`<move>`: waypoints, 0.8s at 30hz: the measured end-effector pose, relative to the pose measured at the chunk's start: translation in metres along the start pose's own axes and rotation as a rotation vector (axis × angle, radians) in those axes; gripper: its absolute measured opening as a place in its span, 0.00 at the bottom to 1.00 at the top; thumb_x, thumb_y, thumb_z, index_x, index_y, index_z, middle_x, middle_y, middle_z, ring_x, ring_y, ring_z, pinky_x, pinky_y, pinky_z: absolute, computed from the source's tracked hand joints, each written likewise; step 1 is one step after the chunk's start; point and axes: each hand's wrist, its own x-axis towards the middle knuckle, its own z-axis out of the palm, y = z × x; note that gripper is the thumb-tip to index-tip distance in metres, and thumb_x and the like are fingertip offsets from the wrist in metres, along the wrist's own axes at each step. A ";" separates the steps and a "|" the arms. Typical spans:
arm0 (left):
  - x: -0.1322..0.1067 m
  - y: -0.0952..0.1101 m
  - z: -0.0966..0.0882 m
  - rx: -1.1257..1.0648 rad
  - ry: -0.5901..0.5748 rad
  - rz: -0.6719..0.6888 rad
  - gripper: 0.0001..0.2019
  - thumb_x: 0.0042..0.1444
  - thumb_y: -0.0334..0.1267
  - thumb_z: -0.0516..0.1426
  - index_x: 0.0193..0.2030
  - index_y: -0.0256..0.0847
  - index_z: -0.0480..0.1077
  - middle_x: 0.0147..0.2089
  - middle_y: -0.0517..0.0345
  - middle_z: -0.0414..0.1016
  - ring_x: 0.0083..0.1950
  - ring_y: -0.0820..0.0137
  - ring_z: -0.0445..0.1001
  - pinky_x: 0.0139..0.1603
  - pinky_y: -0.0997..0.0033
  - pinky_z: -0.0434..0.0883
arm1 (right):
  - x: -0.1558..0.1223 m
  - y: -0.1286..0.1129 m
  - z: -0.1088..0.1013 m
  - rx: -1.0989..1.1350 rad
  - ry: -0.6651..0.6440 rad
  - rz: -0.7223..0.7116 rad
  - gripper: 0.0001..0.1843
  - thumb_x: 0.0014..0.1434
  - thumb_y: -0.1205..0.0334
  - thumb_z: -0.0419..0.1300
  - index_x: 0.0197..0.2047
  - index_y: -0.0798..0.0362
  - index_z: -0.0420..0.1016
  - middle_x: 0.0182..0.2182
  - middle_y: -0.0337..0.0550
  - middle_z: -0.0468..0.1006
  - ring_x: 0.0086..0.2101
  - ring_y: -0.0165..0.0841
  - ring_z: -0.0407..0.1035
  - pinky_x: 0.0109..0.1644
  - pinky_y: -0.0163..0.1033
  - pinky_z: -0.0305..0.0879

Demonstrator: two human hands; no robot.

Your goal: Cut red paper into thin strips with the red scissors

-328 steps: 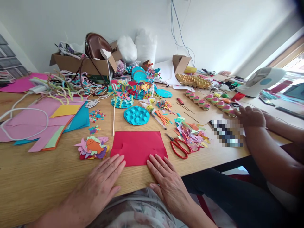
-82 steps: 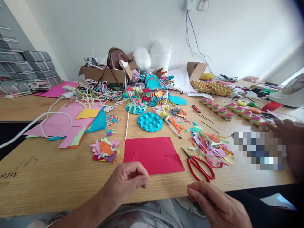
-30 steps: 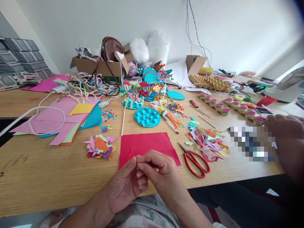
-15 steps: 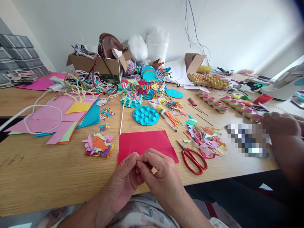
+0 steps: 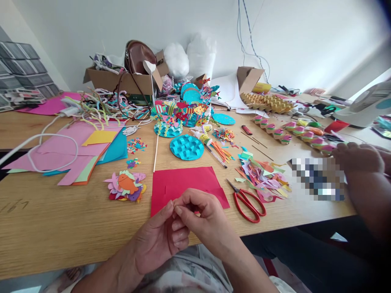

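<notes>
My left hand (image 5: pixel 159 236) and my right hand (image 5: pixel 203 215) meet at the fingertips above the table's front edge. Thumbs and forefingers are pinched together; whatever sits between them is too small or hidden to make out. Just beyond them lies a red sheet of paper (image 5: pixel 186 179), with a narrower red piece on it. Red-handled scissors (image 5: pixel 249 203) rest to the right of the sheet, blades partly apart. On the left is a pile of paper fish cutouts (image 5: pixel 126 185), an orange one on top. A blue round piece with wavy paper strips (image 5: pixel 186 147) sits behind the sheet.
Paper scraps (image 5: pixel 262 175) lie right of centre, near a co-worker's hand (image 5: pixel 357 158). Coloured paper sheets (image 5: pixel 73 142) and a white cable (image 5: pixel 51 136) spread on the left. Glue bottles (image 5: pixel 201 136), a pen (image 5: pixel 216 156) and a wooden stick (image 5: pixel 156 154) lie farther back.
My hands have turned slightly, and the left hand's curled fingers now show more below the pinch. The fingertips stay together. The things on the table have not moved.
</notes>
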 end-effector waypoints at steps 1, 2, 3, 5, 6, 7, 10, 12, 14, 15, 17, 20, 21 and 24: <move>-0.001 0.000 0.000 -0.001 -0.008 -0.007 0.08 0.51 0.36 0.59 0.27 0.32 0.70 0.20 0.61 0.66 0.20 0.79 0.65 0.22 0.80 0.60 | 0.001 0.001 -0.001 -0.020 0.002 -0.025 0.06 0.51 0.72 0.55 0.24 0.56 0.69 0.21 0.36 0.70 0.23 0.27 0.67 0.26 0.29 0.61; -0.001 0.000 0.000 -0.002 -0.014 -0.015 0.09 0.51 0.37 0.59 0.27 0.32 0.70 0.20 0.61 0.66 0.20 0.78 0.65 0.22 0.80 0.60 | 0.001 0.001 -0.002 -0.034 -0.001 -0.049 0.07 0.51 0.73 0.56 0.24 0.56 0.69 0.22 0.36 0.71 0.24 0.27 0.67 0.27 0.29 0.61; -0.001 0.001 0.000 -0.004 -0.018 -0.019 0.09 0.51 0.38 0.59 0.27 0.32 0.70 0.20 0.60 0.66 0.21 0.78 0.65 0.22 0.80 0.60 | 0.001 0.002 -0.002 -0.044 -0.007 -0.070 0.07 0.52 0.72 0.56 0.25 0.56 0.70 0.22 0.37 0.71 0.25 0.26 0.67 0.28 0.29 0.61; -0.001 0.002 0.000 0.000 -0.020 -0.012 0.10 0.52 0.38 0.58 0.27 0.32 0.70 0.21 0.60 0.66 0.21 0.78 0.65 0.23 0.80 0.60 | 0.001 0.003 -0.004 -0.059 -0.017 -0.094 0.06 0.53 0.72 0.57 0.26 0.56 0.72 0.24 0.37 0.72 0.26 0.27 0.67 0.29 0.29 0.61; -0.001 0.002 0.000 0.008 -0.017 -0.002 0.10 0.52 0.39 0.58 0.27 0.32 0.70 0.21 0.61 0.66 0.21 0.78 0.65 0.23 0.79 0.60 | 0.000 0.004 -0.004 -0.062 -0.021 -0.091 0.05 0.53 0.71 0.57 0.27 0.56 0.72 0.24 0.37 0.73 0.26 0.27 0.68 0.29 0.30 0.62; 0.000 0.002 0.000 0.017 -0.009 0.012 0.10 0.52 0.39 0.58 0.27 0.32 0.70 0.21 0.61 0.66 0.21 0.78 0.65 0.23 0.79 0.60 | 0.000 0.005 -0.004 -0.058 -0.025 -0.080 0.04 0.52 0.70 0.58 0.27 0.55 0.72 0.24 0.37 0.73 0.26 0.27 0.68 0.29 0.30 0.62; 0.002 0.001 0.000 0.051 0.040 0.060 0.10 0.53 0.38 0.58 0.28 0.32 0.71 0.21 0.61 0.65 0.22 0.78 0.64 0.24 0.79 0.61 | -0.002 0.006 -0.003 -0.054 -0.012 -0.061 0.02 0.51 0.69 0.60 0.28 0.55 0.72 0.24 0.37 0.73 0.26 0.28 0.69 0.28 0.29 0.63; 0.002 0.000 0.001 0.090 0.081 0.095 0.10 0.53 0.38 0.57 0.27 0.33 0.70 0.21 0.62 0.65 0.22 0.79 0.64 0.25 0.79 0.61 | -0.003 0.006 -0.001 -0.072 0.012 -0.069 0.03 0.51 0.70 0.60 0.27 0.55 0.72 0.23 0.37 0.72 0.25 0.27 0.69 0.27 0.28 0.63; 0.003 -0.002 0.003 0.144 0.119 0.143 0.11 0.53 0.39 0.57 0.25 0.33 0.70 0.21 0.62 0.64 0.22 0.79 0.63 0.25 0.79 0.61 | -0.004 0.005 0.000 -0.093 0.019 -0.090 0.05 0.52 0.72 0.58 0.27 0.55 0.73 0.23 0.37 0.72 0.23 0.26 0.68 0.25 0.27 0.62; 0.003 -0.002 0.004 0.175 0.141 0.175 0.10 0.53 0.38 0.58 0.25 0.34 0.70 0.21 0.62 0.64 0.23 0.79 0.63 0.26 0.79 0.62 | -0.004 0.004 0.000 -0.111 0.018 -0.110 0.06 0.52 0.73 0.58 0.27 0.56 0.73 0.22 0.37 0.71 0.22 0.25 0.68 0.24 0.27 0.62; 0.003 -0.003 0.007 0.234 0.186 0.249 0.07 0.51 0.37 0.59 0.26 0.35 0.70 0.22 0.63 0.64 0.23 0.79 0.63 0.26 0.79 0.62 | -0.006 0.001 0.001 -0.176 0.023 -0.163 0.08 0.53 0.74 0.57 0.25 0.57 0.72 0.22 0.37 0.71 0.22 0.25 0.67 0.25 0.27 0.62; 0.002 -0.004 0.010 0.308 0.240 0.331 0.05 0.49 0.36 0.61 0.28 0.37 0.71 0.23 0.64 0.65 0.24 0.79 0.63 0.27 0.78 0.63 | -0.008 -0.003 0.001 -0.290 0.037 -0.236 0.11 0.55 0.74 0.54 0.23 0.58 0.71 0.21 0.39 0.70 0.23 0.26 0.66 0.27 0.29 0.60; 0.002 -0.004 0.011 0.320 0.254 0.339 0.05 0.48 0.37 0.61 0.27 0.38 0.71 0.23 0.64 0.66 0.25 0.78 0.63 0.27 0.78 0.63 | -0.008 -0.004 0.001 -0.317 0.041 -0.254 0.12 0.56 0.73 0.53 0.23 0.58 0.70 0.21 0.39 0.69 0.23 0.26 0.65 0.27 0.29 0.60; 0.001 -0.004 0.012 0.312 0.298 0.321 0.07 0.47 0.38 0.62 0.26 0.37 0.70 0.23 0.63 0.66 0.25 0.78 0.64 0.27 0.78 0.64 | -0.010 -0.004 0.003 -0.400 0.065 -0.312 0.13 0.58 0.71 0.51 0.24 0.58 0.69 0.21 0.40 0.68 0.23 0.26 0.63 0.27 0.30 0.58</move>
